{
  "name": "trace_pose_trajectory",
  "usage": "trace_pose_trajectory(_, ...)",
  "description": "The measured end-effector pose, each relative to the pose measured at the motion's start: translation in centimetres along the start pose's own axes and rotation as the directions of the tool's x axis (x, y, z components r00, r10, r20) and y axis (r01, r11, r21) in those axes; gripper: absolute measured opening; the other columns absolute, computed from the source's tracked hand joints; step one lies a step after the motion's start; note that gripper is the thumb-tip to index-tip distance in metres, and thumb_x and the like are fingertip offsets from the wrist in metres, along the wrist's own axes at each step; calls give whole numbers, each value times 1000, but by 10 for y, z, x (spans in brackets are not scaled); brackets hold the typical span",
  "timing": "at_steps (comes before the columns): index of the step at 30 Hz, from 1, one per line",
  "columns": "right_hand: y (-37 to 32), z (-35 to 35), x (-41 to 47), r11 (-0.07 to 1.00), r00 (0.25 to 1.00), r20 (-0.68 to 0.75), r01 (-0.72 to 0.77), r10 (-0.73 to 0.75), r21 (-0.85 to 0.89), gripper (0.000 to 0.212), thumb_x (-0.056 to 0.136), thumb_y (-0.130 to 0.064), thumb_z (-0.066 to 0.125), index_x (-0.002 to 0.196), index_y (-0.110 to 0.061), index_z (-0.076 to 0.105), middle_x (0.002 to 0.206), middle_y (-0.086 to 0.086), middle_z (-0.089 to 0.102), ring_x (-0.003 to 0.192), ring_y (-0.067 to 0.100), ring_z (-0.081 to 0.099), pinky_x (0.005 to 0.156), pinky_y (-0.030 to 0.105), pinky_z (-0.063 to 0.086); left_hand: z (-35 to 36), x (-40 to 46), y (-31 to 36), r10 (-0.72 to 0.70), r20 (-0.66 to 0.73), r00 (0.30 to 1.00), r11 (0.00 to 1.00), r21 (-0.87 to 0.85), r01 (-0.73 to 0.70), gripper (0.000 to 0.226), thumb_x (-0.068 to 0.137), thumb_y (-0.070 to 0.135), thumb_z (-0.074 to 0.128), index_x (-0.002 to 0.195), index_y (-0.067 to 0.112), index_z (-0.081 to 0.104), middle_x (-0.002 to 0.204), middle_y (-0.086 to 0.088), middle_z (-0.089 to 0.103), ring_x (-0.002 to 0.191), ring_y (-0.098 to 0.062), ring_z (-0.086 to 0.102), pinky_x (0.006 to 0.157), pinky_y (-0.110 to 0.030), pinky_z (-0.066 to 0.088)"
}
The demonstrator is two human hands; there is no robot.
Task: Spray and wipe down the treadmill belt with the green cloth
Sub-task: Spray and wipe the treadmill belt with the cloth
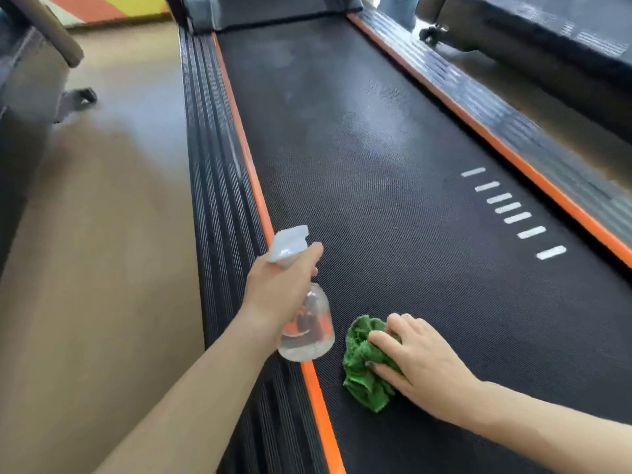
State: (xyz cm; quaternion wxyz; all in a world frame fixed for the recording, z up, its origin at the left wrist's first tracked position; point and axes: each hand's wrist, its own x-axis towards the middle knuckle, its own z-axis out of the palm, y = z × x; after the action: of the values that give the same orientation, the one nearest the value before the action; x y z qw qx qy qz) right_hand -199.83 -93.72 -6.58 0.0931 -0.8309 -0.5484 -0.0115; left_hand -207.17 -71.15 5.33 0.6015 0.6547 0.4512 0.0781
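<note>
Half-full spray bottle (305, 323), clear liquid.

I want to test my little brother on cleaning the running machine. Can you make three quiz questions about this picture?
1. True or false: the left hand grips the clear spray bottle.
2. What does the right hand press on the treadmill belt? A) a sponge B) the green cloth C) a brush
3. Fill in: the strips along both edges of the belt are coloured ____.

Key: 1 true. 2 B. 3 orange.
</note>
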Motion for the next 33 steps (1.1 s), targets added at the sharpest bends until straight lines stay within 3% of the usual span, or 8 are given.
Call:
trace_pose_trajectory(6,16,24,100,995,991,-120,-66,57,-71,39,96,-52,43,107,-18,59,93,4,49,80,27,51,71,38,44,-22,34,11,91,85,992,994,-59,-86,30,93,47,74,78,22,74,72,3,77,81,-23,74,91,-49,61)
trace_pose_trajectory(11,50,38,232,936,923,-181,-349,338,-31,44,99,-50,42,121,-15,55,99,13,54,95,37,57,82,45,45,-40,65,-1,99,149,984,983,-167,-73,25,95,43,73,83,21,73,67,2,75,66,-13,66,68,-30,55)
trace_pose_trajectory(14,47,45,264,892,874,-205,-452,441,-9,39,100,-47,46,124,-17,54,104,12,56,101,37,55,86,44,42,-42,80,-6,73,199,977,985,-165,-40,25,94,43,74,82,21,73,67,1,76,65,-15,67,71,-33,56)
trace_pose_trajectory(18,16,35,198,963,950,-155,-269,270,27,39,95,-48,48,109,-14,59,93,9,55,86,35,56,75,43,44,-43,95,-8,48,248,968,987,-159,-8,29,93,45,74,72,26,77,69,-1,77,74,-20,70,82,-40,58)
trace_pose_trajectory(23,-30,9,60,999,999,20,-41,41,24,28,98,-47,51,105,-22,59,95,-3,49,82,21,48,71,37,43,-46,109,-5,32,293,956,982,-189,26,27,97,42,72,91,16,71,66,2,73,72,-18,68,82,-38,59)
trace_pose_trajectory(28,-20,9,73,991,992,0,127,-127,-45,30,101,-47,48,105,-19,61,98,1,50,81,21,47,72,37,44,-54,118,-12,55,282,958,983,-183,-2,25,92,44,76,90,19,74,66,6,70,78,-18,67,95,-48,59)
trace_pose_trajectory(30,-9,19,108,991,991,-57,118,-121,-61,30,99,-44,50,106,-17,60,96,4,50,82,25,49,73,39,45,-57,120,-15,56,286,957,979,-201,3,23,86,45,80,82,23,75,69,5,71,76,-18,64,88,-41,53)
trace_pose_trajectory(33,2,39,185,992,973,-215,-98,78,-80,33,94,-44,51,105,-14,59,92,10,52,82,32,53,71,43,46,-58,120,-14,54,303,951,965,-260,28,22,76,46,82,75,25,74,72,4,69,74,-20,60,84,-40,43)
